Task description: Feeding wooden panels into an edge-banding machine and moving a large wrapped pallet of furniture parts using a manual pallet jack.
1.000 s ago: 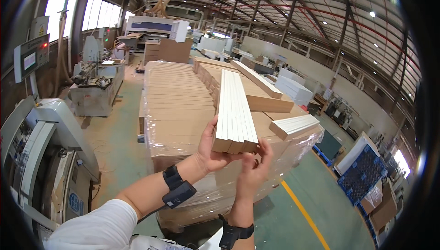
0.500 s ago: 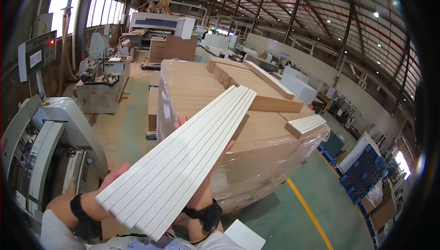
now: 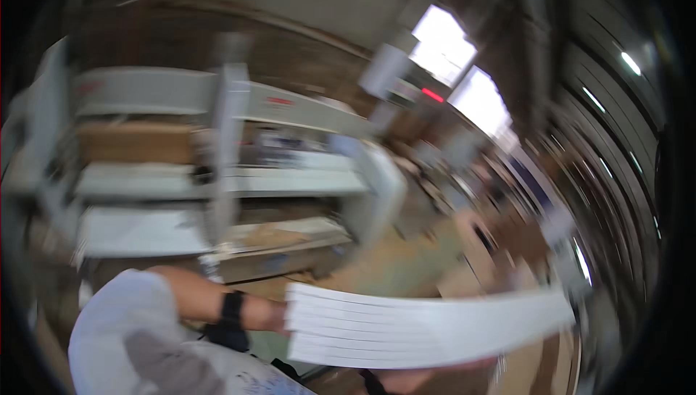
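Left hand (image 3: 275, 317) on a row of white strips (image 3: 428, 331)

Left hand: clasped on the left end of the strips; fingers mostly hidden behind them.

Right hand (image 3: 442, 377): below the near edge of the strips, blurred and largely covered; whether its fingers grip or only support, cannot tell.

White strips: several, long, laid side by side in one flat row, dark seams clearest at the left end; held clear of the floor in front of the person, running from left to right.

Left wrist: black band (image 3: 231, 310). Right wrist: black band (image 3: 373, 382), partly in view.

Left arm: white sleeve (image 3: 119, 312), near left.

Floor (image 3: 428, 261): greenish with tan patches, beyond the strips.

Machine (image 3: 304, 182): long, white-grey, open-fronted, beyond the left arm; pale upright post (image 3: 230, 123) at its middle; brown panel (image 3: 134, 143) inside its left part.

Brown block-shaped unit (image 3: 523, 239): far right of the machine, blurred.

Red light (image 3: 433, 95): far, right of the machine, streaked.

Windows (image 3: 444, 46): two, bright, far, close to the red light.

Ceiling lamps (image 3: 631, 63): far right, streaked.
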`<state>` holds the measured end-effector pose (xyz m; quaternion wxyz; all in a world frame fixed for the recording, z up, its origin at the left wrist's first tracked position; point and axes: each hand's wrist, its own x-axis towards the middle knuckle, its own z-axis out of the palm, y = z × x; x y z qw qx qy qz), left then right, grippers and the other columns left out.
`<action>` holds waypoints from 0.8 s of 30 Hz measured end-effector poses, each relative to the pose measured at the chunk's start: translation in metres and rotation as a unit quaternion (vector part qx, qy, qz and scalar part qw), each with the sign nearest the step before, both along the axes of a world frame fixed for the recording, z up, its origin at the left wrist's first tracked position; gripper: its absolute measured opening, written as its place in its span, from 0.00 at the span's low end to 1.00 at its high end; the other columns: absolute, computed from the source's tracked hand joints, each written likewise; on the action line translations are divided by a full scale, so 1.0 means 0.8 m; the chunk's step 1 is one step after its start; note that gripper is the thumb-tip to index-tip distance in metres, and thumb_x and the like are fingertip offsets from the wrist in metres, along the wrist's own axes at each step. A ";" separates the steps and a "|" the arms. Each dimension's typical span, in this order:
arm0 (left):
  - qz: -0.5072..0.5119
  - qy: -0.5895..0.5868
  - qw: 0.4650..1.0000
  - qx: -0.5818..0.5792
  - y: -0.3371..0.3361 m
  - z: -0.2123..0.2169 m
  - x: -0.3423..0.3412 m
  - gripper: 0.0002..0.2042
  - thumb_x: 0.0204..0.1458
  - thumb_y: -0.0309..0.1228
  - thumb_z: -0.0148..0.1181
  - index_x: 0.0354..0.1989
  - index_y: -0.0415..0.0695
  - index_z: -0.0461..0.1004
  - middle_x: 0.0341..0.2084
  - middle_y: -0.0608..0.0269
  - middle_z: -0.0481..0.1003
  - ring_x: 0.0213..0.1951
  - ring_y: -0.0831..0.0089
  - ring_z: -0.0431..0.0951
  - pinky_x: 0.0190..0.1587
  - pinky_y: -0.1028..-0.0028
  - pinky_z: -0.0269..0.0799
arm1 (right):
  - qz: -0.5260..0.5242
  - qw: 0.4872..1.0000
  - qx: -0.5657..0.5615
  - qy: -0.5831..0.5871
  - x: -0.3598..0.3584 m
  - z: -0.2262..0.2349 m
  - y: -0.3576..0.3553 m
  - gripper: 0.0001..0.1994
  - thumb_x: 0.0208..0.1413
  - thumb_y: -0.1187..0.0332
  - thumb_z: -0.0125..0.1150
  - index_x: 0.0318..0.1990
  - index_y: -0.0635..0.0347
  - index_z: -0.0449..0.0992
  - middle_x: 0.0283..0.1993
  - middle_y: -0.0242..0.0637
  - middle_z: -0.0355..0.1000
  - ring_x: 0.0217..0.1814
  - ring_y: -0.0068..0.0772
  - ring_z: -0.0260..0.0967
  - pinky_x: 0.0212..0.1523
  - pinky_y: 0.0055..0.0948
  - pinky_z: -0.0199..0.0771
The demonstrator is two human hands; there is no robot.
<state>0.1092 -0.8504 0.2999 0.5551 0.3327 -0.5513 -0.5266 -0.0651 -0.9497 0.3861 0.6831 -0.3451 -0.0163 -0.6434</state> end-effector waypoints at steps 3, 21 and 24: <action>0.169 -0.065 0.980 -0.079 0.011 -0.030 -0.006 0.37 0.46 0.49 0.57 0.61 0.43 0.51 0.56 0.51 0.58 0.56 0.63 0.60 0.55 0.67 0.59 | 0.040 0.997 -0.044 0.050 0.031 0.005 0.022 0.39 0.48 0.36 0.35 0.56 0.62 0.58 0.52 0.47 0.63 0.52 0.47 0.61 0.55 0.49 0.60; 0.646 0.340 0.587 -0.350 0.416 0.109 0.248 0.37 0.36 0.50 0.64 0.52 0.44 0.56 0.45 0.61 0.65 0.47 0.69 0.66 0.47 0.60 0.64 | 0.422 0.893 -0.137 0.075 0.374 0.009 0.208 0.30 0.49 0.47 0.54 0.51 0.62 0.64 0.49 0.43 0.65 0.50 0.44 0.63 0.55 0.47 0.64; 0.703 0.327 0.568 -0.277 0.476 0.147 0.310 0.39 0.34 0.51 0.64 0.52 0.43 0.53 0.44 0.58 0.63 0.46 0.67 0.67 0.46 0.55 0.63 | 0.398 0.905 -0.133 0.077 0.443 0.005 0.221 0.29 0.51 0.47 0.51 0.52 0.61 0.63 0.52 0.42 0.63 0.54 0.43 0.60 0.57 0.46 0.60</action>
